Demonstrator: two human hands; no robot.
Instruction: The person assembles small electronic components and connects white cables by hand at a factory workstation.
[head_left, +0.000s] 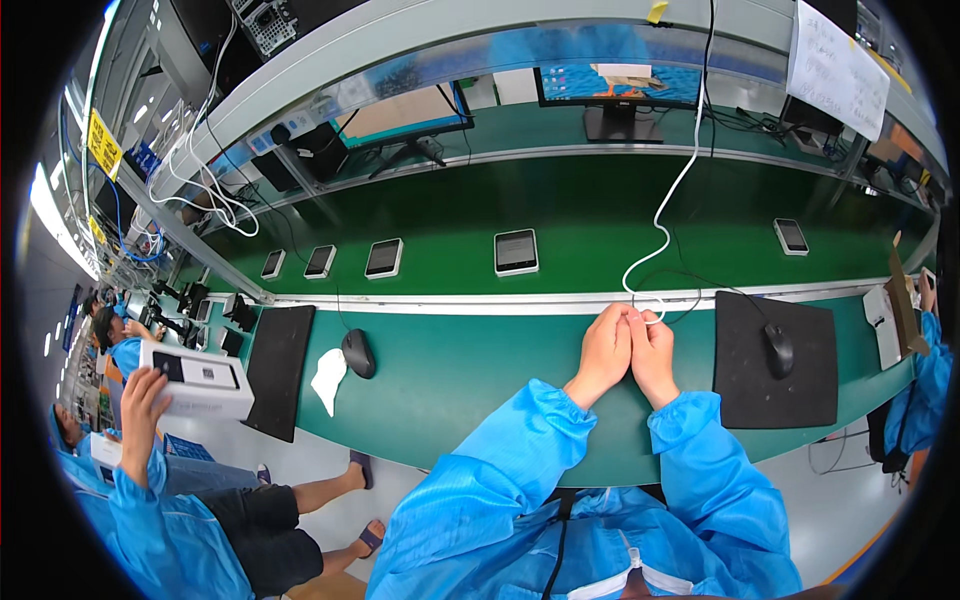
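My left hand and my right hand are held together over the front of the green bench, fingers closed and fingertips meeting. A thin white cable hangs from the upper frame, curls beside my fingertips and runs in between them. Its end is hidden by my fingers. Beyond my hands, on the dark green conveyor surface, lies a white-framed device with a dark screen. Another such device lies farther right, and several more are spaced out to the left.
A black mouse rests on a black mat at right; another mouse lies left beside a crumpled white cloth. An open carton stands at the right end. At left, a person holds up a white box. Monitors stand behind.
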